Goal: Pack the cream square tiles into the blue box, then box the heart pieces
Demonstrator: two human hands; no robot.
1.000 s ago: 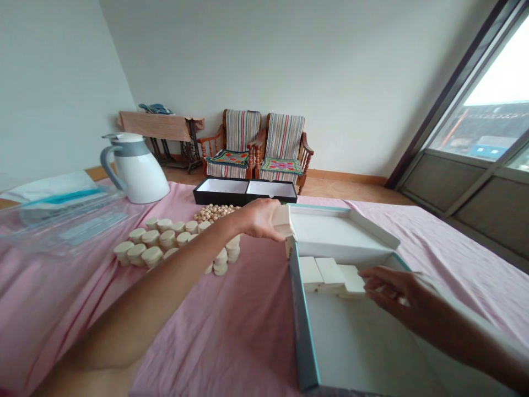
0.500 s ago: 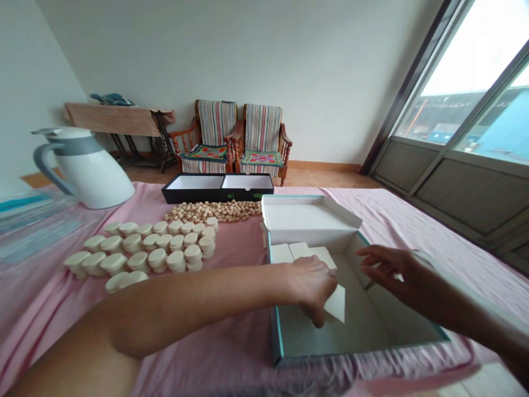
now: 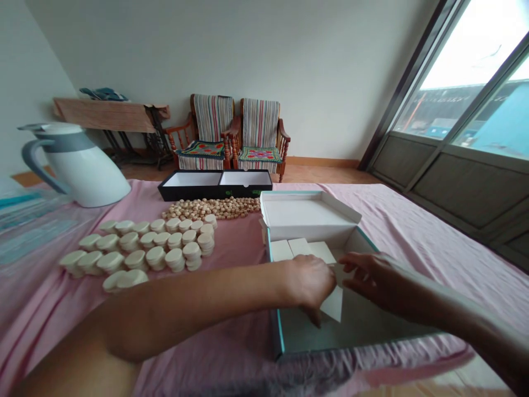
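Note:
A teal-edged white box (image 3: 278, 333) lies open on the pink cloth, its lid (image 3: 308, 212) folded back. A row of white blocks (image 3: 300, 248) sits along the box's far inner wall. My left hand (image 3: 309, 282) reaches into the box, fingers closed on a tilted white block (image 3: 334, 305) just in front of that row. My right hand (image 3: 374, 279) hovers close beside it inside the box, fingers curled toward the same block; whether it touches the block is unclear.
Rows of stacked cream discs (image 3: 144, 251) and a heap of small wooden beads (image 3: 212, 208) lie left of the box. A black two-compartment tray (image 3: 215, 184) sits behind them, a white jug (image 3: 80, 168) far left. Two striped armchairs (image 3: 236, 139) stand by the wall.
My left hand carried a white block from beside the lid down into the box. My right hand has moved leftward, closing in on that block. The view shifted down and right.

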